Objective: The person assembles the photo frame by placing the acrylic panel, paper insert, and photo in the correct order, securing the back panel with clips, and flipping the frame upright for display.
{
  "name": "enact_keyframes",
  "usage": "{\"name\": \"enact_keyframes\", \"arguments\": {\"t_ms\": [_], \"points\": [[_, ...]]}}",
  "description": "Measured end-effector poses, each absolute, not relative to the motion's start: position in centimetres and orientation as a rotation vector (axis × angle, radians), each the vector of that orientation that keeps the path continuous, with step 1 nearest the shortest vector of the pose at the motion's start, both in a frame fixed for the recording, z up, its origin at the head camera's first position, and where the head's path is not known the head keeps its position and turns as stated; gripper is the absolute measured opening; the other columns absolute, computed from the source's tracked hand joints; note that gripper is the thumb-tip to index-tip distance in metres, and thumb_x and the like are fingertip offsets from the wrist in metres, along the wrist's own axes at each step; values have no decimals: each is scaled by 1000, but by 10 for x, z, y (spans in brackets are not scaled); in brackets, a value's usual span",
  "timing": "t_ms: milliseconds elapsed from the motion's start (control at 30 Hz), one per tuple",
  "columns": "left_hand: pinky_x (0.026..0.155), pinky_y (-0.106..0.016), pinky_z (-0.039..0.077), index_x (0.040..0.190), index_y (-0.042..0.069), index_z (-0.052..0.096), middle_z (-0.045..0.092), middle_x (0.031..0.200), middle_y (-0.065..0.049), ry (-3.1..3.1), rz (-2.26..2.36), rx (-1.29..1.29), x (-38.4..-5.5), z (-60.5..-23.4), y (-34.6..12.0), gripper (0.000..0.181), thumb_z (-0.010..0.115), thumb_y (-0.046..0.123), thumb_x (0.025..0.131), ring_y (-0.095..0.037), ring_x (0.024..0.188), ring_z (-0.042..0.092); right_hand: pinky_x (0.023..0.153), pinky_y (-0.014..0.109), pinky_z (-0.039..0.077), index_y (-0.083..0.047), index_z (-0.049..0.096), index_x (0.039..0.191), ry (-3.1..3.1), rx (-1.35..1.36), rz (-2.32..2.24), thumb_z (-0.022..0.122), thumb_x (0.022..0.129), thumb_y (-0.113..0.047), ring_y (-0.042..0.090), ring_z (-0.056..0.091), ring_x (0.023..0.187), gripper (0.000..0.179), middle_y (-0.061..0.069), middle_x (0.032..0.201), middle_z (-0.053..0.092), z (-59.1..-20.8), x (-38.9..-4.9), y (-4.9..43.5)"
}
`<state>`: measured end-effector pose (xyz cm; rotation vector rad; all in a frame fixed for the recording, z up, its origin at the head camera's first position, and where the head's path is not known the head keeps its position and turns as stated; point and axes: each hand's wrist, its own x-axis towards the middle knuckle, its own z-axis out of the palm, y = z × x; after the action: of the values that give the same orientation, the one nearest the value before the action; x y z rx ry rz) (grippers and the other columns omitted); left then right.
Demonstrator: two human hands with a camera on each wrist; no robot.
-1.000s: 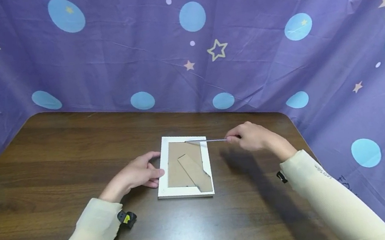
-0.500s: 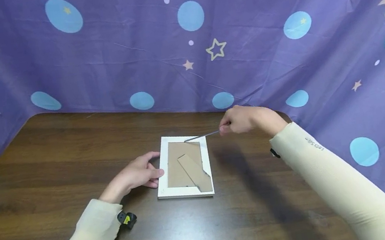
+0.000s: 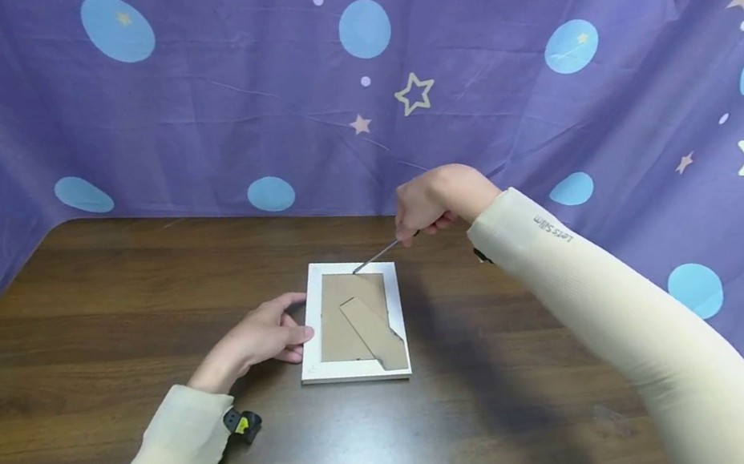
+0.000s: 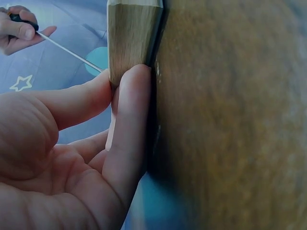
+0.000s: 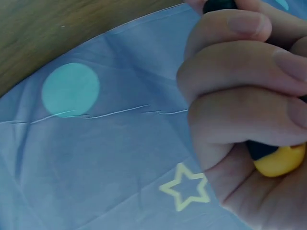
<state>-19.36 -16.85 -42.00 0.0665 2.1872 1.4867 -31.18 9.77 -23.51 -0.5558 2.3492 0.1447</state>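
Note:
A white picture frame lies face down on the table, its brown backing board and slanted stand leg showing. My left hand holds the frame's left edge between thumb and fingers; the left wrist view shows the wood-coloured side in that pinch. Beyond the frame's top edge, my right hand grips a screwdriver by its black-and-yellow handle. The thin shaft slopes down to the left. Its tip meets the upper edge of the backing board; whether it is under something there is too small to tell.
The brown wooden table reaches back to a purple curtain with stars and blue spots. The curtain hangs close behind the right hand and along the table's right side.
My right hand has swung away from me and to the left, so the screwdriver's shaft points more steeply at the same spot. The left hand and the picture frame have stayed in place.

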Motion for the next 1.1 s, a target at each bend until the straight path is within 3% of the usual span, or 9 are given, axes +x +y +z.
{"name": "enact_keyframes", "arguments": {"t_ms": [200, 433, 500, 600, 767, 900, 1100], "points": [[73, -35, 68, 164, -1, 29, 64, 99, -19, 2184, 1486, 68, -195, -421, -168, 74, 69, 6, 102, -23, 79, 67, 48, 20, 42, -18, 70, 89, 2275, -488, 163, 63, 100, -26, 9, 46, 53, 15, -5, 60, 50, -231, -309, 90], [73, -34, 68, 164, 0, 30, 64, 100, -19, 2183, 1482, 53, -194, -421, -166, 73, 69, 6, 102, -23, 79, 67, 50, 18, 42, -23, 75, 122, 2193, -331, 41, 60, 105, -30, 6, 46, 53, 24, -5, 67, 51, -232, -311, 98], [73, -34, 68, 164, 0, 30, 64, 100, -19, 2186, 1475, 52, -194, -420, -165, 73, 69, 6, 102, -23, 79, 67, 49, 18, 38, -26, 75, 122, 2189, -345, 74, 58, 106, -31, 6, 44, 53, 24, -5, 67, 51, -231, -311, 97], [73, -34, 68, 164, 0, 30, 64, 100, -19, 2188, 1472, 56, -195, -420, -165, 73, 69, 6, 103, -23, 80, 67, 48, 19, 35, -22, 73, 104, 2201, -339, 130, 59, 106, -34, 6, 43, 53, 18, -6, 67, 50, -227, -308, 92], [73, -34, 68, 164, 0, 30, 63, 100, -19, 2192, 1474, 54, -194, -419, -166, 74, 69, 6, 102, -22, 78, 67, 46, 18, 38, -18, 55, 69, 2262, -378, 225, 62, 100, -28, 6, 45, 51, 33, -7, 61, 50, -226, -297, 77], [72, -34, 68, 164, 0, 29, 63, 99, -19, 2190, 1481, 59, -194, -418, -168, 73, 68, 5, 102, -21, 76, 67, 43, 16, 39, -18, 53, 60, 2324, -445, 276, 56, 95, -19, 5, 46, 49, 36, -7, 54, 50, -230, -288, 71], [72, -34, 68, 164, -1, 29, 62, 97, -18, 2181, 1490, 57, -193, -418, -169, 73, 68, 4, 102, -22, 75, 66, 42, 16, 41, -17, 52, 55, 2321, -672, 503, 47, 100, -14, 5, 48, 44, 46, -5, 54, 52, -247, -272, 65]]}}
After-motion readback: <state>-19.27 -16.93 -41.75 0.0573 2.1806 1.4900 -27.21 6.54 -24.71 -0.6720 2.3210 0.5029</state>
